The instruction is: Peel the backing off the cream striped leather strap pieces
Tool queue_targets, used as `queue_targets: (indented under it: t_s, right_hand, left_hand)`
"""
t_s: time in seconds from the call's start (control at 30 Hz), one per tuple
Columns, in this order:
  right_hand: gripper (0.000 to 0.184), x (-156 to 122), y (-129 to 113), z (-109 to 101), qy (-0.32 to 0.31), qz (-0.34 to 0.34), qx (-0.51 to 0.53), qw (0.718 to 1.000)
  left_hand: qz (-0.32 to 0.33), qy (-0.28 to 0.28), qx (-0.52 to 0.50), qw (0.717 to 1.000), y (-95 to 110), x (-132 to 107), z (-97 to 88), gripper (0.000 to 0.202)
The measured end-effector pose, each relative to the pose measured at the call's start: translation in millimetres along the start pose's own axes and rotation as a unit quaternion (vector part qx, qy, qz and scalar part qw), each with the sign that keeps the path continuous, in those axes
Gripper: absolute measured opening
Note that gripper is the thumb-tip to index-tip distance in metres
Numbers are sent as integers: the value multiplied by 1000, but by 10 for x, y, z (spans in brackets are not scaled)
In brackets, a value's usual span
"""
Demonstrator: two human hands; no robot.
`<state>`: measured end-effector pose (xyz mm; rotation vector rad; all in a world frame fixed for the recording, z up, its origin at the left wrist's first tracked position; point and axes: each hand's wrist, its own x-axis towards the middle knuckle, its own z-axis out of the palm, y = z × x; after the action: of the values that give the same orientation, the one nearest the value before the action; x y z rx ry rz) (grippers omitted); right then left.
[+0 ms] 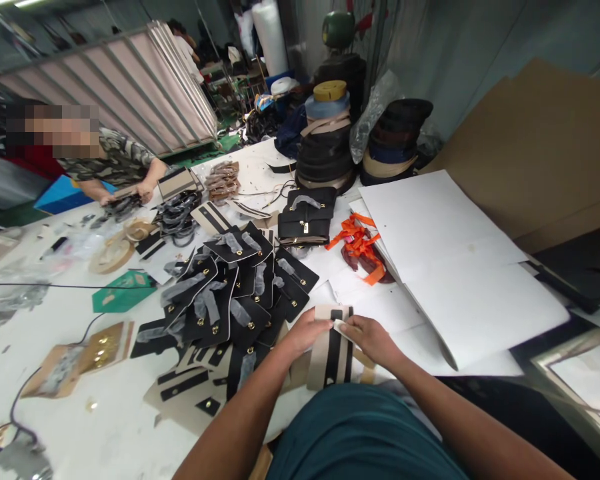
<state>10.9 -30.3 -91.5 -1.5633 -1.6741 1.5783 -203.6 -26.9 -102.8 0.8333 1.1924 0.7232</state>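
Observation:
In front of my body is a beige bag panel (pixel 317 363) with black strips running along it and a small dark patch near its far end. My left hand (pixel 304 332) grips the panel's left side, thumb on top. From the right, my right hand (pixel 373 339) pinches a small pale piece (pixel 338 325) over the panel; its exact kind is too small to tell. Left of my hands is a heap of black bag flaps (pixel 235 312) with film-wrapped handles and gold fittings. More beige panels (pixel 185 393) with black strips lie nearer me.
A black handbag (pixel 306 220) and orange ribbons (pixel 363 243) lie beyond my hands. White sheets (pixel 460 247) are stacked at right. Rolls of strap (pixel 325 147) stand at the back. Across the table (pixel 125 427), a co-worker (pixel 115 160) handles dark pieces.

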Motion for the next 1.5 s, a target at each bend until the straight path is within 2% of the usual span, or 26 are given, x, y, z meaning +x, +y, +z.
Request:
queue_targets:
  t_s: [0.13, 0.27, 0.47, 0.57, 0.7, 0.73, 0.87, 0.93, 1.0, 1.07, 1.13, 1.2, 1.27, 1.33, 1.4, 1.5]
  right_hand:
    - [43, 3, -71, -20, 10, -6, -24, 1000]
    - [43, 17, -74, -4, 24, -9, -45, 999]
    - [39, 67, 50, 30, 31, -46, -94, 994]
    - [35, -3, 34, 39, 46, -66, -125, 989]
    - [37, -208, -115, 100, 8, -153, -131, 979]
    - [38, -252, -151, 113, -5, -164, -112, 980]
    - [35, -308, -193, 53, -15, -97, -27, 995]
    - [35, -295, -150, -47, -20, -62, -6, 998]
    - [38, -288, -84, -148, -34, -32, 14, 999]
    - [39, -294, -11, -211, -47, -3, 33, 998]
    - [39, -307, 50, -218, -60, 26, 44, 997]
    - [44, -316, 81, -179, -64, 44, 43, 996]
    - [44, -320, 72, -121, -76, 45, 33, 996]
    - [29, -322, 29, -74, -103, 39, 32, 993]
    - [21, -328, -29, -52, -126, 38, 40, 991]
    - [28, -349, -86, -56, -119, 38, 47, 991]
  left_hand:
    - [13, 25, 0, 1000, 103, -58, 101, 37]
    - [47, 68, 84, 993, 163, -44, 212, 35]
    - [68, 158, 173, 970, 48, 42, 466, 17]
    - [87, 199, 203, 955, -29, 128, 544, 13]
    - [65, 249, 158, 953, -10, 426, 508, 11]
    - [63, 244, 147, 956, 32, 532, 483, 13]
    - [146, 160, 37, 976, 260, 959, 348, 49]
    - [175, 187, 54, 965, 304, 1074, 221, 58]
    - [166, 265, 144, 939, 232, 1058, 26, 51]
    - [150, 324, 242, 902, 50, 921, -220, 40]
    - [135, 348, 385, 844, -184, 722, -467, 37]
    - [99, 339, 497, 793, -392, 540, -656, 49]
    - [65, 317, 563, 761, -517, 429, -764, 64]
    - [49, 300, 601, 739, -556, 399, -805, 70]
    - [46, 282, 633, 719, -538, 421, -813, 63]
    - [53, 234, 684, 689, -491, 477, -825, 44]
